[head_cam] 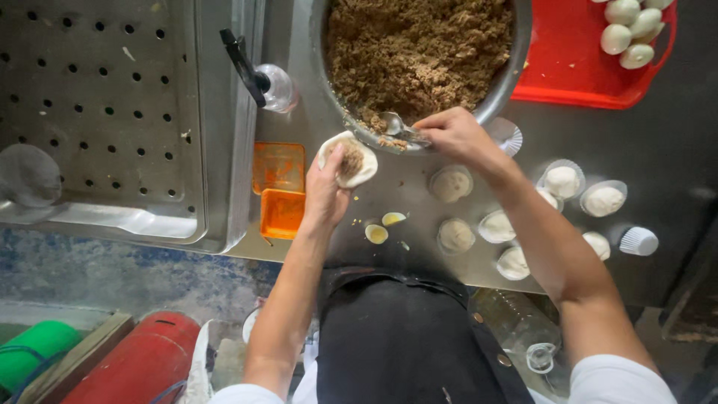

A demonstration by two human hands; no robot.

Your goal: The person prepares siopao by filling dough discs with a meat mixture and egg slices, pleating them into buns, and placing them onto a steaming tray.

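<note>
at the bottom of the frame a black apron [404,337] hung against the counter edge, with a red cylinder [138,363] lower left on the floor. just above, the left hand [325,194] cupped a flat round of dough [351,158], fingers curled up under it and the thumb laid on its rim; a small heap of brown filling already sat in its middle. two egg halves [383,227] lay on the steel counter [419,247] right below that hand. to the right, rounds of dough in paper cups [562,179] were scattered near the forearm. further up, the right hand [452,135] had its fingers pinched together on a spoon [396,126] resting at the rim of the big metal bowl [516,67] of minced filling [419,52]. the step looked like filling the wrapper; another scoop would need a short, level carry from bowl to dough. two orange tubs [280,191] crowded the left, the bowl rim pressed close above, while the bare steel at right stayed freer. a red tray [568,82] of peeled eggs [632,34] sat upper right.
</note>
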